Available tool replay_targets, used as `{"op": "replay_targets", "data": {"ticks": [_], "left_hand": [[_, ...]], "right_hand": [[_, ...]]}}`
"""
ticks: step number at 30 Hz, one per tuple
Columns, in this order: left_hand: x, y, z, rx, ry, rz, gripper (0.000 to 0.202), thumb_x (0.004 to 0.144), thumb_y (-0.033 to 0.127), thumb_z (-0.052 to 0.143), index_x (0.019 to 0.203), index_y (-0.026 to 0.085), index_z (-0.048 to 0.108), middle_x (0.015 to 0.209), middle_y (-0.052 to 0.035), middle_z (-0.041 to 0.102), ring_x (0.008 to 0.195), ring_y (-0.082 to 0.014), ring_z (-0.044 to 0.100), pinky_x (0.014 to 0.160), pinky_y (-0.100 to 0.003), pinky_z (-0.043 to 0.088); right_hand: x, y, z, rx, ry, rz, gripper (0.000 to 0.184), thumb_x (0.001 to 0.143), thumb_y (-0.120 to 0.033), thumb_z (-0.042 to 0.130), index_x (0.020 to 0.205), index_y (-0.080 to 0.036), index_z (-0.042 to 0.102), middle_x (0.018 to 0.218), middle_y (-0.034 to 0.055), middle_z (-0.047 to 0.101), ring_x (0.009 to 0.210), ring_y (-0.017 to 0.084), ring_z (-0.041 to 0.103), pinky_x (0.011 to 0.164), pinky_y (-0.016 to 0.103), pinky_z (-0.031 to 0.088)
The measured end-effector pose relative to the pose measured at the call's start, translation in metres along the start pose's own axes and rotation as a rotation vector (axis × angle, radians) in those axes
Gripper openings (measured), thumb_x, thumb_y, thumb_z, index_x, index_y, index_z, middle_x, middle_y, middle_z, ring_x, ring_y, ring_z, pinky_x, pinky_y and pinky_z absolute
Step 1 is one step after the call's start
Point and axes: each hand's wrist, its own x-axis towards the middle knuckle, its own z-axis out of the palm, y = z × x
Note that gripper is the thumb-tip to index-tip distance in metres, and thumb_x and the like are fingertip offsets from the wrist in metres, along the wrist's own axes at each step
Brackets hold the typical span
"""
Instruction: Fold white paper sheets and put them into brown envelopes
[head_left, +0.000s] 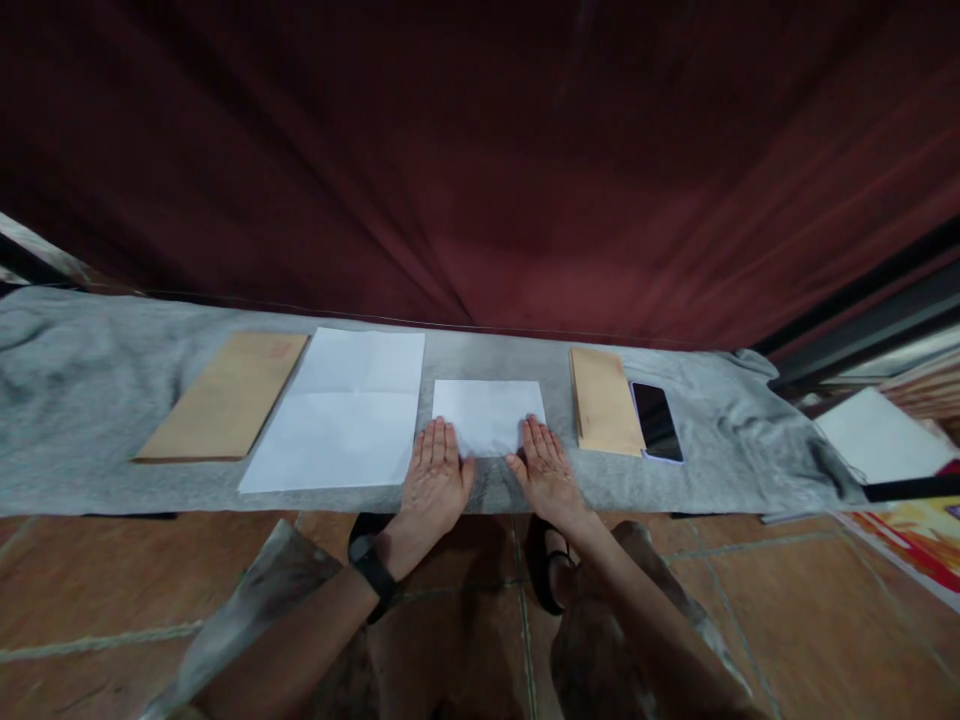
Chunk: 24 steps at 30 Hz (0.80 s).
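Observation:
A small white sheet of paper (487,410), perhaps folded, lies flat on a grey cloth-covered bench in front of me. My left hand (436,475) rests palm down on its near left corner, fingers stretched out. Over the near right corner lies my right hand (547,475), also flat with the fingers extended. Left of my hands are larger white sheets (345,420) with a crease across the middle; whether they form a stack is hard to tell. Nothing is gripped in either hand.
Brown envelopes lie at the far left (225,395) and to the right (606,400). Beside the right one is a phone (657,422). The grey cloth (735,430) covers the narrow bench. A dark red curtain (480,200) hangs behind; tiled floor (465,650) shows below.

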Motion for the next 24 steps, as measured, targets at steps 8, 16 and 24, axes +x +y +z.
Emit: {"op": "replay_targets", "data": {"ticks": [8,16,24], "left_hand": [[0.049,0.014,0.008,-0.082,-0.018,0.128,0.062,0.101,0.027,0.030,0.159,0.004,0.024,0.164,-0.0185,0.031,0.155,-0.0261,0.022,0.125,-0.047,0.029],[0.054,0.015,0.021,-0.014,-0.046,0.096,0.059,0.102,0.031,0.033,0.158,0.012,0.033,0.163,-0.0144,0.036,0.154,-0.0269,0.026,0.125,-0.049,0.026],[0.055,0.015,0.021,0.031,-0.157,0.138,0.062,0.097,0.018,0.035,0.157,0.007,0.032,0.166,-0.0181,0.027,0.156,-0.0283,0.019,0.127,-0.049,0.022]], "right_hand": [[0.004,-0.004,-0.002,0.008,0.014,0.036,0.059,0.106,-0.041,0.035,0.154,-0.007,0.040,0.159,0.0195,0.040,0.147,0.031,0.039,0.121,0.051,0.031],[0.027,-0.005,-0.016,0.092,-0.057,0.125,0.050,0.105,-0.032,0.033,0.145,-0.009,0.054,0.150,0.0178,0.054,0.140,0.031,0.050,0.122,0.054,0.028],[0.053,-0.036,0.002,0.335,-0.090,-0.013,0.060,0.108,-0.047,0.023,0.159,-0.016,0.034,0.165,0.0094,0.033,0.154,0.021,0.028,0.125,0.044,0.029]]}}
